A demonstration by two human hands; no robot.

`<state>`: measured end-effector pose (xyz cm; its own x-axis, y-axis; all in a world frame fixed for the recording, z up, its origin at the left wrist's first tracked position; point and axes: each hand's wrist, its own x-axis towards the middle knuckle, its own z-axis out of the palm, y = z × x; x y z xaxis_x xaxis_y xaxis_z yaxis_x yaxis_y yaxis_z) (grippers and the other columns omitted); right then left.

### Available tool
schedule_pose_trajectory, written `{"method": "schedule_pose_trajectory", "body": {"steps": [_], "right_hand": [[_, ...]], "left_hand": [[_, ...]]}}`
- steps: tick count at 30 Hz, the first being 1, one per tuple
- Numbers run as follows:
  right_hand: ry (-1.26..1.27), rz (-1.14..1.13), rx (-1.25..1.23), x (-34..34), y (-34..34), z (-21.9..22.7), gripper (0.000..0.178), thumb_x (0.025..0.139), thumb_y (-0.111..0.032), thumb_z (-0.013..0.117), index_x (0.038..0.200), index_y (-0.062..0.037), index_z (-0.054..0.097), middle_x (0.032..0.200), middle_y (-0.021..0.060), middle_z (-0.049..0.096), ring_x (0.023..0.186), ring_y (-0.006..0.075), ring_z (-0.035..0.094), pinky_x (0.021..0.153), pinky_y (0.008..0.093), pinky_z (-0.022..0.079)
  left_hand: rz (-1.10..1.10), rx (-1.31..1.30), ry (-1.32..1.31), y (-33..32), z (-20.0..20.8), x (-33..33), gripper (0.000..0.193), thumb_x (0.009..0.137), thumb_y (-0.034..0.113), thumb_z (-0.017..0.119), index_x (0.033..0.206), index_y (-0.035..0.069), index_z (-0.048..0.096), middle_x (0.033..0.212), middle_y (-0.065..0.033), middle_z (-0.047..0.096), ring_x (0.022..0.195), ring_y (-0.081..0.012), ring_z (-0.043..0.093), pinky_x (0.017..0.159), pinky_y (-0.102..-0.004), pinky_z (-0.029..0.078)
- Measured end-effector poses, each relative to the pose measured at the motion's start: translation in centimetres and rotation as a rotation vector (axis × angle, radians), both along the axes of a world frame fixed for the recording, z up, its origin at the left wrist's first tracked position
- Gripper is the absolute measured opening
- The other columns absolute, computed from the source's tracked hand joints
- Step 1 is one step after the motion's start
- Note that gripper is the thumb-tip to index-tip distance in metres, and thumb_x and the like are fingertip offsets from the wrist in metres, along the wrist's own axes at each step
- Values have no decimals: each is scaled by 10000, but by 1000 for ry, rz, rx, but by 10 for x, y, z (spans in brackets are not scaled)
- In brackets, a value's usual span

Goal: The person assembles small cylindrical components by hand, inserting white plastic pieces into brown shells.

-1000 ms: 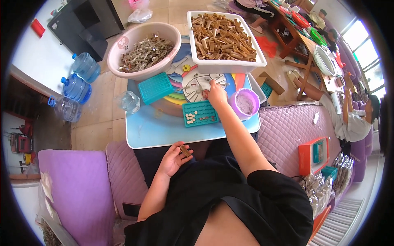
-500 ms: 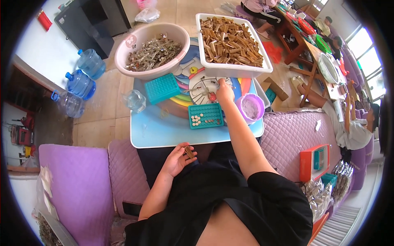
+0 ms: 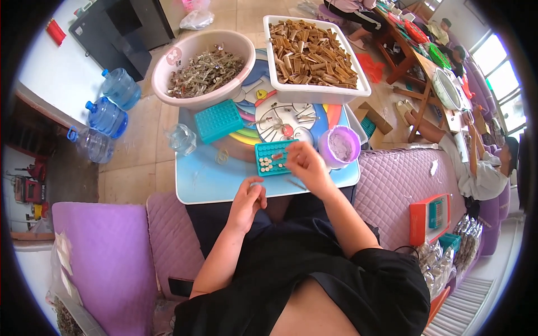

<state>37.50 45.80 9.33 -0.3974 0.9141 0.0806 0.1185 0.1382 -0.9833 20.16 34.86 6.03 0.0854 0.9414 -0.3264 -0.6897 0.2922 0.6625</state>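
Right hand (image 3: 308, 163) curled over tray (image 3: 271, 147); left hand (image 3: 246, 203) half-curled by table (image 3: 210, 187); cannot tell if either grasps anything; tub (image 3: 336, 163) near right hand

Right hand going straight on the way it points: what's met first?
Likely the teal tray with pale round pieces; the right hand overlaps it in view, but height above it is unclear.

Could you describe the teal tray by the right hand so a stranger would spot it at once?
Start at the colourful table. At its right side stands a purple tub; left of that, the right hand partly covers a small teal tray. Unlike the teal item farther left, it holds pale round pieces.
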Motion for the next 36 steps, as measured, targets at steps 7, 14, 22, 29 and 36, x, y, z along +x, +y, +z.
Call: {"method": "schedule_pose_trajectory", "body": {"steps": [7,14,22,29,36], "right_hand": [[154,204,-307,-1,-42,-4,260,847,15,583,1086,-18,485,789,-3,554,665,26,527,550,187,416],[-70,178,152,1,-46,10,318,779,20,628,1087,-28,567,726,34,575,646,86,573,614,240,490],[-81,54,129,-4,-50,11,274,737,25,650,1006,1,605,726,49,609,654,102,608,631,246,504],[-67,21,60,-4,-50,3,218,767,51,626,980,29,589,788,52,635,738,78,610,676,230,505],[102,-18,-65,-5,-48,2,170,794,29,620,956,21,568,748,41,599,671,85,600,594,229,490]], "left_hand": [[122,207,318,15,10,24,176,893,154,596,1023,41,562,888,-23,579,640,-61,489,577,-201,407],[40,174,387,8,13,20,166,900,157,581,989,18,576,841,-26,588,637,-83,511,573,-216,405],[109,101,341,7,15,22,195,885,190,615,1004,37,596,818,12,577,651,-56,528,578,-202,432],[118,-12,13,6,14,26,172,870,156,631,996,48,585,843,6,564,650,-76,526,552,-229,457],[131,114,-250,7,-1,15,250,911,109,475,1159,79,463,957,-50,556,800,-141,538,764,-340,473]]}}
